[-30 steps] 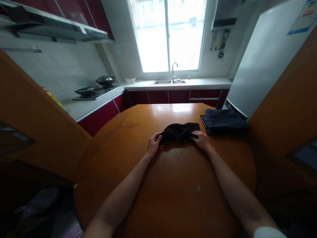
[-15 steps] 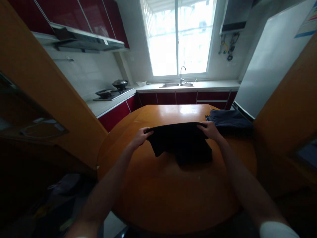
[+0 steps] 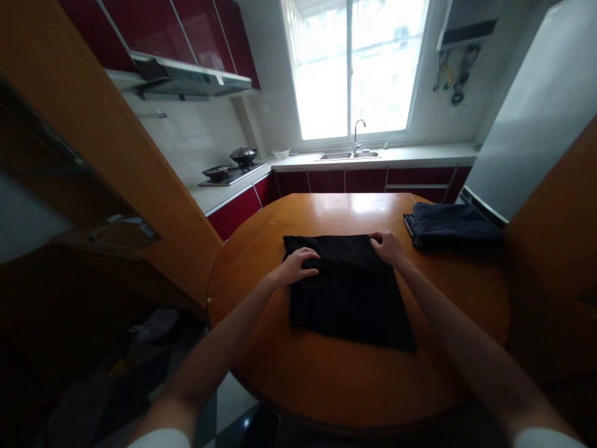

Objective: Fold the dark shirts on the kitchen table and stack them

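Note:
A black garment [image 3: 349, 305] lies spread on the wooden table, with a nearly straight far edge and wrinkles across its upper part. From the frames I cannot tell what kind of garment it is. My left hand [image 3: 297, 266] rests on its upper left area, open, thumb apart from the fingers. At the far right corner of the cloth is my right hand [image 3: 386, 247], its fingers and thumb closed on the edge.
The round-ended wooden table [image 3: 261, 361] fills the middle. A stack of folded dark clothes [image 3: 454, 227] sits at its far right. Beyond are a sink [image 3: 336, 156], a stove with pans [image 3: 231, 174] and a white fridge [image 3: 536, 118]. Orange-brown door panels flank the table.
The black garment went from bunched, to held up between both hands, to laid flat towards me. My left hand let go of its corner and moved inward onto the cloth. The view shifted left.

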The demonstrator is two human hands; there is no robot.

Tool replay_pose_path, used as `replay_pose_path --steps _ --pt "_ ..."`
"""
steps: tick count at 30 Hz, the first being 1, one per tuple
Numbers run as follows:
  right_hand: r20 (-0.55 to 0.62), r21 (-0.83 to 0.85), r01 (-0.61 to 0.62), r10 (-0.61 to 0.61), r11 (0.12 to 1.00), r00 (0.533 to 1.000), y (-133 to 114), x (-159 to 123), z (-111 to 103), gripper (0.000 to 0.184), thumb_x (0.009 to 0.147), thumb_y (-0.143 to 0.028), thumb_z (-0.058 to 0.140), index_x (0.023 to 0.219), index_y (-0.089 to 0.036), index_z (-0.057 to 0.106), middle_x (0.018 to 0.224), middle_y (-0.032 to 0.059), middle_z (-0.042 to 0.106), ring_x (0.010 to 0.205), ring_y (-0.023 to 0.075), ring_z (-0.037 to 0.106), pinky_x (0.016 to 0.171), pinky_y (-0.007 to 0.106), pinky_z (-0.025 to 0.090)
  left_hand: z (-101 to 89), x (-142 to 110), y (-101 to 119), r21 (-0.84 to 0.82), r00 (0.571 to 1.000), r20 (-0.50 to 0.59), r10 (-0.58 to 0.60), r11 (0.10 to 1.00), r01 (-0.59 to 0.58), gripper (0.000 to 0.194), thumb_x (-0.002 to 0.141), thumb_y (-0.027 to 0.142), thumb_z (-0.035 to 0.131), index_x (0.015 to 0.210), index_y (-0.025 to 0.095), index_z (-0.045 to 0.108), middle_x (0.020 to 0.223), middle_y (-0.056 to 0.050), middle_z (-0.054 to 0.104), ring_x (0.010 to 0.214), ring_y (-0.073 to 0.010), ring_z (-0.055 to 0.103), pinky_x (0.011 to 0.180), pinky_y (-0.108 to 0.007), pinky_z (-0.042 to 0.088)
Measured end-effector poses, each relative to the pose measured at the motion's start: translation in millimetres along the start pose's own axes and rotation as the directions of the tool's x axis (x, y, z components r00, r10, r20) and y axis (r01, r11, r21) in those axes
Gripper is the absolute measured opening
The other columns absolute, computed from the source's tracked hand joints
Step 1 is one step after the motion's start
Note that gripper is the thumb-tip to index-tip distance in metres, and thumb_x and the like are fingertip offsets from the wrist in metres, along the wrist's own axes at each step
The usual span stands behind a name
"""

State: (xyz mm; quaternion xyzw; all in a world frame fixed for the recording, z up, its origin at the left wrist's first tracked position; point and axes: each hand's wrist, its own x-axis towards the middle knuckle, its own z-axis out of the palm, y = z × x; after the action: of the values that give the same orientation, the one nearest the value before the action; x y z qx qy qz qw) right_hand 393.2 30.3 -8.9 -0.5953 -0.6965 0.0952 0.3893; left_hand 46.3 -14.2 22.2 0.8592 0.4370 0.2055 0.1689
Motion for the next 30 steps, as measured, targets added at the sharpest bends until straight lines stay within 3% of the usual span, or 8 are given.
replay_pose_path --steps 3,6,11,13,18,21,25,30 --pt "0.123 0.146 0.026 -0.044 0.989 0.991 -5.4 -31.5 2.2 0.019 0.086 -0.024 0.06 0.094 -0.019 0.076 0.089 0.006 0.075 0.081 0.0207 0.068 0.077 0.03 0.051 13.4 -38.9 20.8 -0.031 0.961 0.262 0.083 0.997 -0.078 0.08 0.067 0.052 0.087 0.139 0.033 0.059 0.151 -0.01 0.047 0.141 -0.0356 0.041 0.116 -0.052 0.034" --pt "0.26 0.22 0.104 -0.161 0.97 0.952 -17.5 -58.4 2.3 0.02 0.089 -0.028 0.058 0.095 -0.02 0.076 0.091 0.0057 0.074 0.082 0.0202 0.068 0.075 0.03 0.051 24.5 -63.5 35.4 -0.004 0.914 0.375 0.151 0.987 -0.162 0.099 0.065 0.054 0.088 0.151 0.04 0.043 0.162 -0.007 0.032 0.15 -0.0406 0.024 0.12 -0.059 0.024" --pt "0.25 -0.13 0.212 -0.175 0.969 0.952 -22.6 -77.4 14.0 0.047 0.08 -0.024 0.072 0.126 -0.022 0.067 0.131 0.0128 0.064 0.12 0.0326 0.055 0.098 0.044 0.043 44.7 -43.8 19.4 0.162 0.997 0.016 0.069 0.984 -0.071 0.068 0.089 0.029 0.069 0.152 0.029 0.043 0.153 -0.01 0.044 0.143 -0.0297 0.038 0.121 -0.048 0.032" --pt "0.241 -0.2 0.151 -0.101 0.968 0.965 -18.5 -73.7 21.9 0.036 0.082 -0.019 0.066 0.117 -0.021 0.071 0.127 0.0132 0.066 0.118 0.0331 0.056 0.099 0.046 0.041 54.0 -20.5 7.6 0.224 0.996 -0.084 0.042 0.974 -0.022 0.061 0.087 0.022 0.068 0.146 0.024 0.05 0.146 -0.012 0.051 0.137 -0.0288 0.046 0.119 -0.047 0.035" --pt "0.181 0.221 -0.05 0.01 0.974 0.983 -9.5 -54.7 26.2 0.021 0.088 -0.025 0.052 0.086 -0.02 0.072 0.089 0.007 0.073 0.089 0.0247 0.065 0.084 0.036 0.047 70.7 32.8 4.0 0.206 0.991 -0.095 0.091 0.976 -0.07 0.044 0.089 0.017 0.064 0.132 0.02 0.06 0.132 -0.011 0.063 0.124 -0.0273 0.058 0.111 -0.043 0.043" --pt "0.163 0.584 -0.229 0.164 0.779 0.973 -9.0 -50.4 15.7 0.018 0.083 -0.031 0.056 0.079 -0.02 0.07 0.079 0.0035 0.073 0.081 0.0228 0.065 0.076 0.032 0.05 70.9 50.8 14.6 0.018 0.984 -0.142 0.108 0.994 -0.107 0.045 0.097 0.017 0.05 0.141 0.021 0.051 0.127 -0.009 0.065 0.117 -0.0226 0.062 0.105 -0.038 0.047" --pt "0.499 0.759 -0.579 0.305 0.298 0.811 -9.7 -53.6 0.2 0.013 0.08 -0.025 0.06 0.085 -0.019 0.071 0.075 0.0037 0.073 0.068 0.0198 0.066 0.067 0.028 0.053 62.4 58.8 28.4 -0.151 0.994 -0.086 0.072 0.985 -0.084 0.05 0.103 0.028 0.041 0.152 0.02 0.037 0.11 -0.007 0.067 0.097 -0.0182 0.065 0.095 -0.034 0.05" --pt "0.715 0.652 -0.757 0.304 0.036 0.63 -7.8 -57.0 -6.9 0.016 0.085 -0.023 0.054 0.083 -0.017 0.069 0.071 0.0061 0.073 0.064 0.0206 0.068 0.067 0.031 0.056 55.5 44.1 50.2 0.18 0.962 0.115 0.249 0.947 -0.266 0.068 0.093 0.053 0.059 0.154 0.029 0.038 0.141 -0.011 0.05 0.119 -0.0273 0.056 0.104 -0.042 0.045"
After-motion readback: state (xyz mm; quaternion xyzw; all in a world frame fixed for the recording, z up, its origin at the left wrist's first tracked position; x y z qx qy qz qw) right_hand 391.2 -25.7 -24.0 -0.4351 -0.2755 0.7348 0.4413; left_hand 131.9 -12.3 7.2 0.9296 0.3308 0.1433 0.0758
